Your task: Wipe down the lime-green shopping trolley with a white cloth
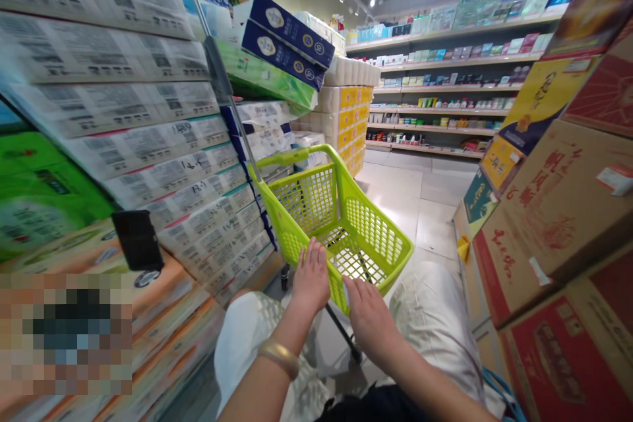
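A lime-green shopping cart basket (378, 214) with lattice sides stands tilted before my knees, and no goods show in it. My left hand (312, 280) lies on the near rim, its fingers stretched forward and close together. Just right of it, my right hand (368, 310) bends over the same rim. A thin white sheet (346, 291), perhaps a wipe, shows along the edge of my right fingers; most of it is hidden under the hand. The cart's long metal handle pole (242, 135) with a grey sleeve rises to the upper left.
Stacked white packs (148, 112) wall the left, with a black phone-like object (137, 239) on orange packs (182, 280). Blue boxes (287, 39) lean atop a pile. Cardboard cartons (548, 204) crowd the right. Tiled floor (395, 178) leads to shelves (445, 92) of small goods.
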Action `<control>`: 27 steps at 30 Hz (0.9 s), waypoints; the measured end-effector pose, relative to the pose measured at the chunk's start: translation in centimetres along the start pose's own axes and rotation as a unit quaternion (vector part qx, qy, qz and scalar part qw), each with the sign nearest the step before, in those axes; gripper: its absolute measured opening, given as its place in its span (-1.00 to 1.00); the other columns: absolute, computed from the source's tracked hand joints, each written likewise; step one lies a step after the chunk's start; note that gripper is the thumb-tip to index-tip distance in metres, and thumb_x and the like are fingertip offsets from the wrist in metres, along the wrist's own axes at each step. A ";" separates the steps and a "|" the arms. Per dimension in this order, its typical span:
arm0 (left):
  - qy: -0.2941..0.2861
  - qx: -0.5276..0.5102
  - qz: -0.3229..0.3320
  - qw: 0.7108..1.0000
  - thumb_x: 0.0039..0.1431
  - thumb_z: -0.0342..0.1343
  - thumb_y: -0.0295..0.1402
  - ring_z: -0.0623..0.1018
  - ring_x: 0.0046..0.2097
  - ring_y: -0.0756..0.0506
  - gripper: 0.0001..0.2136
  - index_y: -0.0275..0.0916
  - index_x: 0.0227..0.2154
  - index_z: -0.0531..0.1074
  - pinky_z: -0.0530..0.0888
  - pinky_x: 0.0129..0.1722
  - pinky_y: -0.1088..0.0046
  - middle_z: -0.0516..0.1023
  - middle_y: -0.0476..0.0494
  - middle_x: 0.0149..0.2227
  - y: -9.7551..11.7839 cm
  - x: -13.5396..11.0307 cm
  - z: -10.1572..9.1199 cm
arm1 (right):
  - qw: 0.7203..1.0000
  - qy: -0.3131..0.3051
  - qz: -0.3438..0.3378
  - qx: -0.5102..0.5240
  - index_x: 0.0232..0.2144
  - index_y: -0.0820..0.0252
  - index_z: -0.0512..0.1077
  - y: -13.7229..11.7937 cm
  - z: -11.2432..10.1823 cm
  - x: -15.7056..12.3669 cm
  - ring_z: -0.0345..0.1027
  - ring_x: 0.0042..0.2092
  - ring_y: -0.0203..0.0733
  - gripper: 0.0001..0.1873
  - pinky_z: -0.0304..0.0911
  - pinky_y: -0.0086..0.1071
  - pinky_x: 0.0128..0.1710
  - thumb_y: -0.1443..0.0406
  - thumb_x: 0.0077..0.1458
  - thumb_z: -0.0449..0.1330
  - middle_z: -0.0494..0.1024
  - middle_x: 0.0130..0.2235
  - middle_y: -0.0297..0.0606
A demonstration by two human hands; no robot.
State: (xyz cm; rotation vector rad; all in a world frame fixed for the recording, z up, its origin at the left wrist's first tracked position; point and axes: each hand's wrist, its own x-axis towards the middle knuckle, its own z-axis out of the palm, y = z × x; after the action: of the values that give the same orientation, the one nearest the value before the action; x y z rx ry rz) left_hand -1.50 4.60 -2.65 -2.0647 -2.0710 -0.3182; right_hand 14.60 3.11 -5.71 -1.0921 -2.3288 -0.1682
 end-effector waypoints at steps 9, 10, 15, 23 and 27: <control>-0.014 -0.008 0.011 1.000 0.11 -0.11 -0.55 -0.03 0.40 -0.23 -0.45 -0.47 0.21 0.13 0.07 0.34 0.10 0.20 -0.43 0.29 -0.4 -0.4 -0.2 | 0.996 0.032 -0.076 0.043 0.12 0.26 0.25 2.1 -0.9 -1.1 0.33 -0.06 -0.10 -0.38 0.26 -0.23 0.01 0.58 -0.03 0.00 0.48 -0.07 -0.11; -0.016 -0.009 0.013 1.000 0.10 -0.11 -0.56 -0.03 0.40 -0.23 -0.44 -0.47 0.21 0.13 0.08 0.34 0.10 0.19 -0.43 0.29 -0.5 -0.4 -0.2 | 0.994 0.032 -0.087 0.054 0.11 0.25 0.26 2.7 -1.1 -1.1 0.33 -0.06 -0.11 -0.38 0.27 -0.23 0.01 0.58 -0.04 -0.01 0.49 -0.07 -0.13; -0.006 -0.021 0.017 1.000 0.04 -0.09 -0.59 -0.02 0.40 -0.24 -0.40 -0.46 0.22 0.13 0.10 0.34 0.09 0.21 -0.42 0.28 -0.8 -0.4 0.2 | 0.991 0.052 -0.087 0.086 -0.02 0.19 0.35 5.5 -1.2 -1.1 0.33 -0.09 -0.16 -0.45 0.27 -0.26 -0.01 0.60 -0.06 -0.03 0.50 -0.14 -0.20; 0.031 -0.007 0.026 0.999 0.07 -0.13 -0.63 0.00 0.40 -0.19 -0.43 -0.41 0.21 0.17 0.16 0.33 0.13 0.26 -0.38 0.26 -0.8 -0.8 0.9 | 0.989 0.093 -0.081 0.083 -0.04 0.19 0.36 4.5 -0.7 -1.8 0.31 -0.16 -0.14 -0.48 0.25 -0.25 -0.05 0.59 -0.03 -0.05 0.49 -0.21 -0.20; 0.008 0.008 0.023 1.000 0.12 -0.21 -0.66 0.06 0.38 -0.18 -0.47 -0.46 0.18 0.21 0.15 0.34 0.16 0.28 -0.38 0.26 -1.5 -0.3 -0.1 | 0.990 0.092 -0.071 0.074 -0.01 0.18 0.35 3.4 -0.3 -1.7 0.30 -0.16 -0.14 -0.49 0.24 -0.24 -0.05 0.57 0.00 -0.03 0.48 -0.20 -0.20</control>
State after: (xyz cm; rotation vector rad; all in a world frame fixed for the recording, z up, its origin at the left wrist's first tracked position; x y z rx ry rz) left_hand -3.01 4.25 -2.68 -2.0890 -2.0078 -0.3083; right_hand 18.13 4.12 -6.73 -0.8046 -2.2141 -0.1406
